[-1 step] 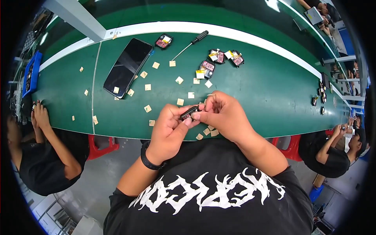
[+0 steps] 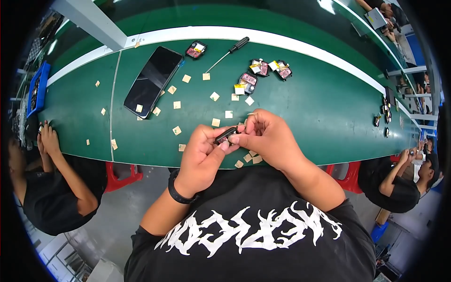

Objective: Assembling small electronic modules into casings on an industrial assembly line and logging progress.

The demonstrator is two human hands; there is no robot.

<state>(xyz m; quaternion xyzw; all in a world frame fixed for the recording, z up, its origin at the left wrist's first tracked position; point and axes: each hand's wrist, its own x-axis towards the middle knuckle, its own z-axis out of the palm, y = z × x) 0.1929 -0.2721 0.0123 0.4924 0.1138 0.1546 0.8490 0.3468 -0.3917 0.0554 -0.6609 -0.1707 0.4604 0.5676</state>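
My left hand grips a small black electronics case between thumb and fingers, tilted, with a bit of pinkish inside showing. The thumb and fingers of my right hand close on the near right side of the same case; the fingertips hide part of it. Small square tan stickers or pads lie scattered around both hands. Beyond my right hand lie several open black cases with pinkish circuit boards and white, yellow-labelled parts.
A large black phone lies at far left, beside another open case. A black-handled screwdriver rests near the white back rail. At the left edge stands a blue bin. Co-workers sit on both sides, a co-worker's hands at left.
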